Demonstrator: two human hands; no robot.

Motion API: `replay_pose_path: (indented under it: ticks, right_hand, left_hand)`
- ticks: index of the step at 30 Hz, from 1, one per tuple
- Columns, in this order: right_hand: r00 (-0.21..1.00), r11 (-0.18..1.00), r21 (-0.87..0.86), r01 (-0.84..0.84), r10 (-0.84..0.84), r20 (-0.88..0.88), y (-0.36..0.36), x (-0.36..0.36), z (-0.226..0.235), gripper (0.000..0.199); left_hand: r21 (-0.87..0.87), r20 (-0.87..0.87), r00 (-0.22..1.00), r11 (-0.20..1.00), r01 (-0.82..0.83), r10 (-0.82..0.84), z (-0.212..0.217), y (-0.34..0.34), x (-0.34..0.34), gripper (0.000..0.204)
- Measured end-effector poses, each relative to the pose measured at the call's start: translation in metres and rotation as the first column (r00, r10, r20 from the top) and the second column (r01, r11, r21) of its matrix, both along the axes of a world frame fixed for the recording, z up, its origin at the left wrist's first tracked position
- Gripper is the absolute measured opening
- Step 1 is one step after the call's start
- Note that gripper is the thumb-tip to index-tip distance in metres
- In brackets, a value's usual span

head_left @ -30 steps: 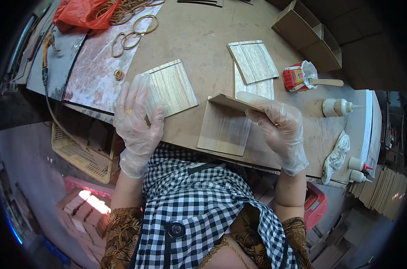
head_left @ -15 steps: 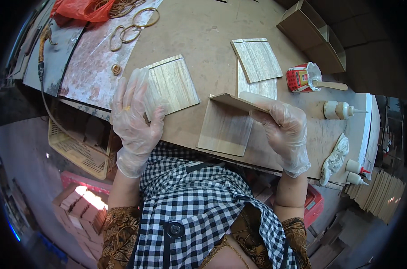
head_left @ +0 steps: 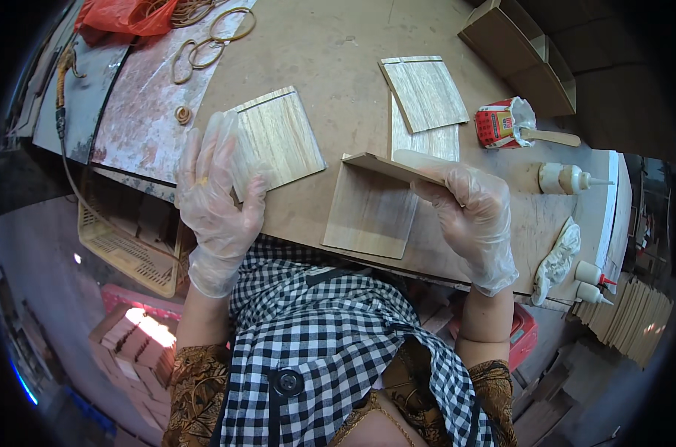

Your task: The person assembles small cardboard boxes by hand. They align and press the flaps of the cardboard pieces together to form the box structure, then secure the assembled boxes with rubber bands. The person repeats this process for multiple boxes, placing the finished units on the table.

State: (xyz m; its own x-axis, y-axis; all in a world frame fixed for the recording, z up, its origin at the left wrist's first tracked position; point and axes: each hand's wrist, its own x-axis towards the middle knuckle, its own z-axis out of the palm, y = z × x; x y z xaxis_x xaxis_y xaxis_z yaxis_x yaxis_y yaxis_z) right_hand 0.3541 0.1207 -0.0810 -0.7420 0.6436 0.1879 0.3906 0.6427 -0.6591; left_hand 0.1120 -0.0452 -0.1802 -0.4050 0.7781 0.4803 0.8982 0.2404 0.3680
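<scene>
Both hands wear clear plastic gloves. My left hand (head_left: 222, 186), fingers stretched out, rests at the left edge of a grooved wooden panel (head_left: 280, 140) lying on the table. My right hand (head_left: 468, 205) grips the end of a thin wooden board (head_left: 390, 167). That board stands on edge across the far side of another flat panel (head_left: 369, 216) near the table's front edge. Whether the two are joined cannot be seen. Farther back, a grooved panel (head_left: 426, 93) overlaps a paler panel (head_left: 420, 144).
At right are a red-and-white tub (head_left: 496, 124) with a wooden-handled tool, a squeeze bottle (head_left: 561, 179), a crumpled white cloth (head_left: 557, 261) and two small bottles (head_left: 590, 273). Rubber bands (head_left: 220, 39) and a red bag (head_left: 122, 16) lie far left. A cardboard box (head_left: 513, 48) stands far right.
The view has shifted slightly, so the table things sit a little differently in it. Both hands keep nearly the same pose, and the right still holds the upright board.
</scene>
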Motion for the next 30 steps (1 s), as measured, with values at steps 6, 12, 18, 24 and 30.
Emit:
replay_pose_path:
  ticks: [6,12,18,24,30]
  right_hand:
    - [0.998,0.992,-0.111,0.055,-0.056,-0.01,0.005,-0.004,-0.005,0.025]
    - [0.999,0.98,-0.192,0.049,-0.044,0.028,0.018,-0.006,-0.003,0.022]
    - [0.985,0.949,-0.293,0.115,-0.07,0.16,0.041,-0.009,-0.008,0.016]
    - [0.999,0.982,-0.187,-0.002,0.012,0.049,0.04,-0.004,-0.014,0.015]
    - [0.981,0.906,-0.412,0.101,-0.021,0.195,0.057,-0.009,-0.003,0.019]
  left_hand:
    - [-0.024,-0.029,1.0,1.0,0.003,-0.004,0.004,0.001,0.001,0.056]
    - [-0.026,-0.019,1.0,1.0,0.011,-0.012,0.004,0.001,0.002,0.057]
    - [0.008,-0.004,1.0,1.0,-0.03,0.03,-0.003,-0.001,0.001,0.061]
    - [0.053,-0.049,0.999,0.999,0.01,-0.008,0.004,0.004,0.007,0.055]
    - [-0.057,-0.067,0.929,0.931,0.361,-0.365,0.031,-0.005,0.071,0.042]
